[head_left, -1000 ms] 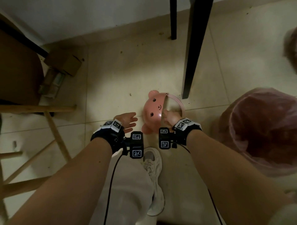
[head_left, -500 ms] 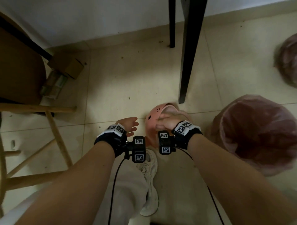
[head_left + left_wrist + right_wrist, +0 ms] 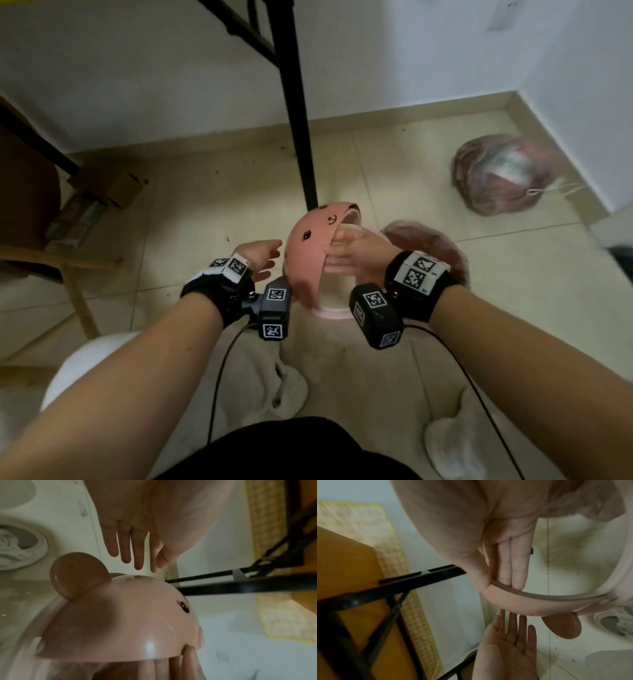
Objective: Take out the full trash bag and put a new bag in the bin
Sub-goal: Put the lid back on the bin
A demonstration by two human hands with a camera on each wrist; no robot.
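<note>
A pink bear-face bin lid (image 3: 308,246) is held up off the floor, tilted on edge, with its pale ring hanging below. My right hand (image 3: 346,246) pinches the lid's rim (image 3: 513,600), thumb outside and fingers (image 3: 511,568) inside. My left hand (image 3: 263,255) is open beside the lid's left side; its straight fingers (image 3: 135,555) hover just off the dome (image 3: 128,622). The bin, lined with a pink bag (image 3: 431,240), stands behind my right wrist and is mostly hidden. A full, tied pink trash bag (image 3: 496,174) lies on the floor at the back right.
A black table leg (image 3: 301,137) stands right behind the lid. A cardboard box (image 3: 106,185) and a wooden chair frame (image 3: 75,284) are at the left. The walls meet in a corner at the right. My white shoes (image 3: 287,387) are below the hands.
My right hand gripped the lid's rim and lifted it off the floor, tilting it. The left hand followed alongside it. The view rose, bringing the tied bag fully into sight.
</note>
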